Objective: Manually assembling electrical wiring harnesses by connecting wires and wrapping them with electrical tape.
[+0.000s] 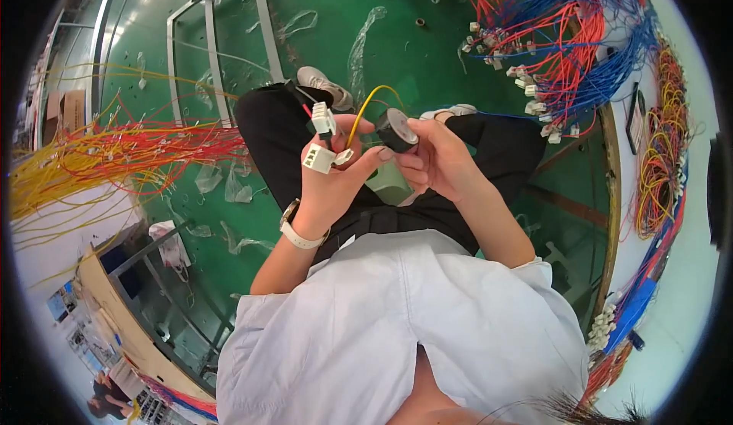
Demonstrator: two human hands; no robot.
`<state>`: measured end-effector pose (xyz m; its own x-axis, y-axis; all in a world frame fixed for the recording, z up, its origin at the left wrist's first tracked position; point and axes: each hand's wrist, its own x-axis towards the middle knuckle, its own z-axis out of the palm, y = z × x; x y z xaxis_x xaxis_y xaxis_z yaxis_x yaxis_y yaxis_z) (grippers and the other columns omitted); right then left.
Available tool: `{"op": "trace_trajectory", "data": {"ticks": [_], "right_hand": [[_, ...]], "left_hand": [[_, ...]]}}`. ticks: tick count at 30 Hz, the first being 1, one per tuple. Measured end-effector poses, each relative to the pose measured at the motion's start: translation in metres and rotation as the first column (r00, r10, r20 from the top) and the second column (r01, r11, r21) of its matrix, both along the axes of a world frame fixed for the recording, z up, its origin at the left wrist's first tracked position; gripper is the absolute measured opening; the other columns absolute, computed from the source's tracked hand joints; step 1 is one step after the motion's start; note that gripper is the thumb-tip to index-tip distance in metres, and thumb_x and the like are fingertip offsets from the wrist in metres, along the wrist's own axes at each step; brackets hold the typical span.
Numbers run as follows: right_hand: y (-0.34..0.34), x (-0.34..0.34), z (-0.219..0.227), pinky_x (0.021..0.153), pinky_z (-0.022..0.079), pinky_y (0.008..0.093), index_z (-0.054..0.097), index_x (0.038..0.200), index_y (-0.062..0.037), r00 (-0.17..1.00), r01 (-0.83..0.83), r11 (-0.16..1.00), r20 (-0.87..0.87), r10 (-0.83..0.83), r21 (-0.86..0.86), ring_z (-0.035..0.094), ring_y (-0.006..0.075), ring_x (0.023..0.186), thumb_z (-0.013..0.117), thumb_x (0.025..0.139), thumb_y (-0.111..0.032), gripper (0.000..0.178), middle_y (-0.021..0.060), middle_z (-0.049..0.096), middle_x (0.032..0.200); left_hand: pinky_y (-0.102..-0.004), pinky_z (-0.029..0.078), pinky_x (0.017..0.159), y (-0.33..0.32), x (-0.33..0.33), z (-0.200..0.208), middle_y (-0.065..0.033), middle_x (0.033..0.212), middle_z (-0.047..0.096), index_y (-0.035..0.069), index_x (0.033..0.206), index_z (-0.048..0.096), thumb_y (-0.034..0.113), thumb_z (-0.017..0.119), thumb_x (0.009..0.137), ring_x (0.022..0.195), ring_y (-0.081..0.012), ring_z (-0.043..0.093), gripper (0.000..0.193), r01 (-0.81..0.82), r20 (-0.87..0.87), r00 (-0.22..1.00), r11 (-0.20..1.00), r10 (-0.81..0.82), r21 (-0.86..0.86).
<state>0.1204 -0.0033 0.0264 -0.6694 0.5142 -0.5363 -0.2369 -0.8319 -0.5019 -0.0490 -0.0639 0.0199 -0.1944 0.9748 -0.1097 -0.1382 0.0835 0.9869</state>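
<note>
Red-blue wire bundle (603, 54) gets chopped off up top. Right hand (445, 164) is gripping a black roll (395, 129) between both hands; left hand (333, 187) has white connectors (318, 159) held, fingertips mostly hidden. Can't make out where the yellow wire (368, 104) ends.

Green floor (324, 20) is littered with clear plastic scraps (359, 54). The white right-hand table (626, 177)'s piled with red and blue wires (620, 54).

Pale shirt (343, 326) | short sleeves (539, 274) | black trousers (263, 123) | white-strapped wristwatch (301, 237) | light shoes (321, 84)
</note>
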Motion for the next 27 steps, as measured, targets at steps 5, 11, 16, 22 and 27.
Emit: {"op": "trace_trajectory", "data": {"ticks": [5, 11, 16, 22, 27], "right_hand": [[0.001, 0.007, 0.000, 0.046, 0.049, 0.0274, 0.052, 0.086, -0.0050, 1.000, -0.027, 0.998, -0.003, 0.027, 0.059, 0.049, 0.0114, 0.048, 0.045, 0.097, -0.035, 0.032, 0.0007, 0.044, 0.061], [0.001, 0.015, -0.005, 0.051, 0.057, 0.0313, 0.051, 0.086, -0.0058, 0.997, -0.024, 0.999, -0.071, 0.021, -0.048, 0.049, 0.0102, 0.050, 0.043, 0.098, -0.035, 0.033, -0.0010, 0.040, 0.060], [0.002, 0.022, -0.014, 0.055, 0.058, 0.0339, 0.053, 0.093, -0.0038, 0.980, -0.062, 0.992, -0.196, 0.039, -0.110, 0.057, 0.0127, 0.056, 0.042, 0.099, -0.035, 0.033, 0.0014, 0.048, 0.065], [0.000, 0.016, -0.009, 0.087, 0.050, 0.0306, 0.054, 0.120, 0.0058, 1.000, 0.021, 0.765, -0.009, -0.019, 0.644, 0.057, 0.0169, 0.105, 0.065, 0.083, -0.008, 0.041, 0.0091, 0.057, 0.114], [0.008, 0.017, 0.008, 0.085, 0.050, 0.0289, 0.063, 0.112, -0.0002, 0.944, -0.316, 0.589, 0.306, 0.119, 0.744, 0.056, 0.0138, 0.099, 0.067, 0.076, -0.004, 0.037, 0.0060, 0.059, 0.110]], "left_hand": [[-0.0153, 0.028, 0.052, 0.005, 0.001, 0.003, 0.0095, 0.068, 0.035, 0.001, 0.096, 0.056, -0.007, 0.071, 0.077, 0.058, 0.0012, 0.030, 0.025, 0.043, 0.050, 0.998, 0.999, -0.042, 0.001], [-0.0167, 0.040, 0.060, 0.007, -0.001, 0.005, 0.0029, 0.080, 0.054, 0.001, 0.095, 0.054, -0.002, 0.063, 0.087, 0.070, -0.0007, 0.049, 0.013, 0.137, 0.043, 0.990, 0.991, -0.137, -0.005], [-0.0163, 0.037, 0.060, 0.007, 0.006, 0.003, 0.0039, 0.078, 0.052, 0.001, 0.092, 0.054, -0.001, 0.063, 0.087, 0.069, -0.0004, 0.045, 0.010, 0.122, 0.116, 0.985, 0.992, -0.124, 0.019], [-0.0173, 0.039, 0.059, 0.008, -0.005, 0.009, 0.0037, 0.079, 0.056, 0.001, 0.087, 0.057, 0.003, 0.065, 0.087, 0.069, -0.0018, 0.048, 0.008, 0.214, 0.121, 0.973, 0.967, -0.198, -0.141], [-0.0175, 0.041, 0.059, 0.011, -0.015, 0.013, 0.0036, 0.079, 0.057, 0.001, 0.090, 0.059, 0.003, 0.066, 0.085, 0.069, -0.0025, 0.050, 0.008, 0.367, 0.200, 0.924, 0.902, -0.325, -0.228]]}}
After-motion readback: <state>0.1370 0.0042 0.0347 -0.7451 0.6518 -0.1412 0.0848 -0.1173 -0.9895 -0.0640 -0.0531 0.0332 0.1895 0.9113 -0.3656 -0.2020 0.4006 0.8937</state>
